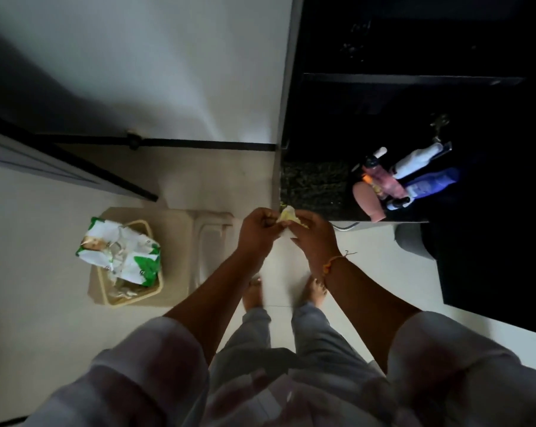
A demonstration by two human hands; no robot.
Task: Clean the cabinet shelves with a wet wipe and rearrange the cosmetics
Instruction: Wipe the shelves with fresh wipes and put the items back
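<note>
Both hands hold a wet wipe at the front edge of the cabinet.

Head view, looking down: the left hand [257, 231] and the right hand [311, 238] meet close together, each grip pinched on the crumpled wet wipe [286, 214], which spans the gap between them just in front of the speckled shelf [316, 186]. Further in on that dark shelf the cosmetics [396, 180] stand bunched: pink, white and blue bottles touching one another. Well apart to the left, a green-and-white wipe packet [119, 254] lies across a beige basket [131, 298] that sits on a pale stool [180, 241]. An orange thread circles the right wrist.
</note>
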